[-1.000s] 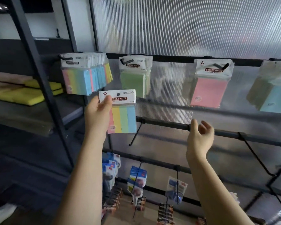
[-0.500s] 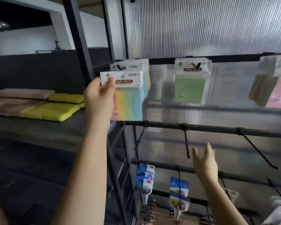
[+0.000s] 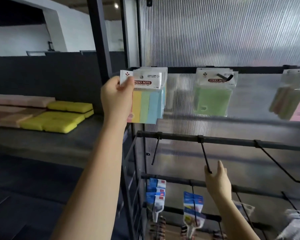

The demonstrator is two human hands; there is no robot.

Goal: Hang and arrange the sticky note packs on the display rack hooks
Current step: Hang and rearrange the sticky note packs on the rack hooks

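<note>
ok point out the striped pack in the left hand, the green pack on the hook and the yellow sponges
striped sticky note pack [image 3: 148, 108], head view, on the green strip
left hand [image 3: 117, 99], head view, on the back of the hand gripping the pack
green sticky note pack [image 3: 211, 99], head view, on the green pad
yellow sponges [image 3: 59, 121], head view, on a front sponge's top

Striped pack [image 3: 146, 104] at 10 o'clock: pink, yellow, green, blue strips under white header w/ red label. Green pack [image 3: 211, 99] at 1 o'clock, pink-and-tan packs [image 3: 291, 103] at 2 o'clock, both w/ white headers. Yellow sponges [image 3: 59, 118] at 9 o'clock beside tan ones; blue-white packets [image 3: 156, 191] at 6 o'clock on black hooks.
</note>
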